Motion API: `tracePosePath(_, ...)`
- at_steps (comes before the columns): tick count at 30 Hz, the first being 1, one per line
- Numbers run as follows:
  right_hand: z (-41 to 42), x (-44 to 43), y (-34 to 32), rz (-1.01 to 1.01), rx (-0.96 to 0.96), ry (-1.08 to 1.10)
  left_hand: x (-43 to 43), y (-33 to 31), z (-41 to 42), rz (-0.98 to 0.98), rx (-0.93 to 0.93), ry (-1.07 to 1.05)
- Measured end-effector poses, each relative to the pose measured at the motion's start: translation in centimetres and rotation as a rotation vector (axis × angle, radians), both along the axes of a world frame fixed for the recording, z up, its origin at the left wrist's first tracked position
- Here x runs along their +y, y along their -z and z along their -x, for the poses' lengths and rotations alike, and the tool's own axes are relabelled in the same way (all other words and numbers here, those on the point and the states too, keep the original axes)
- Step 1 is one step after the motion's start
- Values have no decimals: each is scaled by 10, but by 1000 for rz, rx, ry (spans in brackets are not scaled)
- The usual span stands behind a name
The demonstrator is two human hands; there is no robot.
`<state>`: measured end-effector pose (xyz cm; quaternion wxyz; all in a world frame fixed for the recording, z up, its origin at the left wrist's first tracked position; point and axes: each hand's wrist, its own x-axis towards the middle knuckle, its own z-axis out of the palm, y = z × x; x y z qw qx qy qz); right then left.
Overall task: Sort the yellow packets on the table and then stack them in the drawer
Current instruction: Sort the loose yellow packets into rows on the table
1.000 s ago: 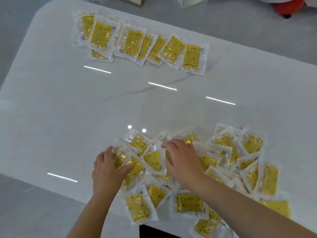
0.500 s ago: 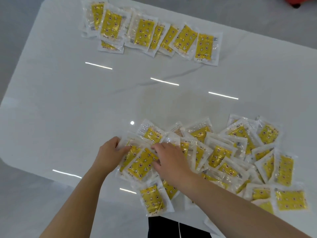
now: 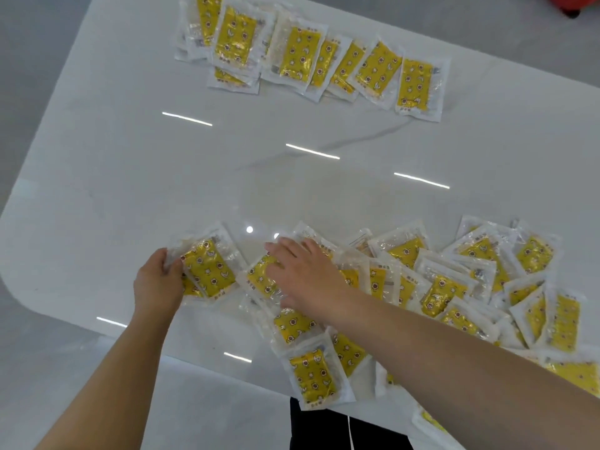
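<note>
Yellow-printed film lay under both hands. The left hand (image 3: 159, 282) pinched a small bundle (image 3: 209, 271) of flat clear-plastic packets with yellow patterned inserts. Its thumb was hooked over the bundle's left edge and the other fingers were hidden beneath. The bundle sat low over the tabletop, just beside the left end of the loose heap (image 3: 448, 287) of the same yellow packets.

The right hand (image 3: 305, 274) lay spread and flat on that end of the heap, fingers straight, pressing on the topmost packets. From there the heap ran rightward along the near side of the glossy white table (image 3: 130, 164) to the frame's border, with packets overlapping at all angles. One overhanging packet (image 3: 311, 375) poked past the near edge, above dark clothing (image 3: 324, 427).

Left of the left hand, bare tabletop reached to the rounded near corner. A wide bare band crossed the middle of the table, between the heap and the far row (image 3: 311, 53) of overlapping yellow packets, which lay close to the far edge. Beyond that edge, part of a red object (image 3: 573, 4) stood on the grey floor (image 3: 39, 43).
</note>
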<state>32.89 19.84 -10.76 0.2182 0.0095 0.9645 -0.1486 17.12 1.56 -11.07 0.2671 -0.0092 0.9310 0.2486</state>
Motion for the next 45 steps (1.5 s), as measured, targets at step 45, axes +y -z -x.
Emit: tracePosePath(45,6,204,-23,1305,16,1628,184,-53,11,-395,-191,-121)
